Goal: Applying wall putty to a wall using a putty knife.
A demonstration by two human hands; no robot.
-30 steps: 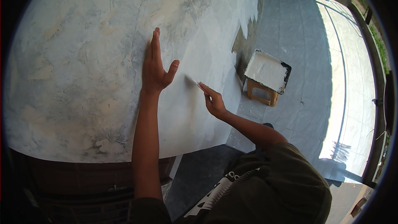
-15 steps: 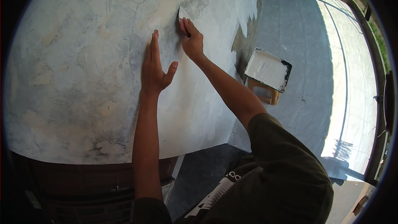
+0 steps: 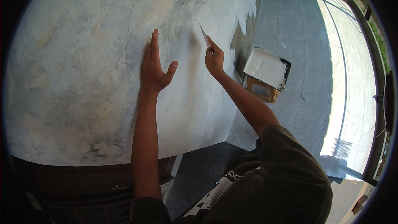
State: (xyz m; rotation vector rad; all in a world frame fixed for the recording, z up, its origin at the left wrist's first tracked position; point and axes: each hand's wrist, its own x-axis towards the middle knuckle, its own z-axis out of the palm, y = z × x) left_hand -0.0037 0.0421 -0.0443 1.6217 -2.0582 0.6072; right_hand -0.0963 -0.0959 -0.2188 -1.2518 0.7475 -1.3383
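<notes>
My left hand (image 3: 156,70) rests upright against the mottled, cracked grey-white wall (image 3: 74,66), fingers extended and thumb apart. To its right, my right hand (image 3: 214,58) grips a thin-bladed putty knife (image 3: 203,33), its blade angled up and left over a paler patch of the wall; whether it touches is hard to tell. The blade casts a soft shadow there. Bare darker grey shows along the ragged edge of the white coating near the wall's right end.
A tray of white material (image 3: 265,64) sits on a tan plastic stool (image 3: 271,95) on the grey tiled floor (image 3: 302,37), right of the wall. Sunlight falls along the floor's outer side, beside a railing and grass. A dark brown door (image 3: 74,178) shows at lower left.
My right hand with the knife swung up and left onto the wall, then came back down and right, less far than where it started. My left hand has stayed in place.
</notes>
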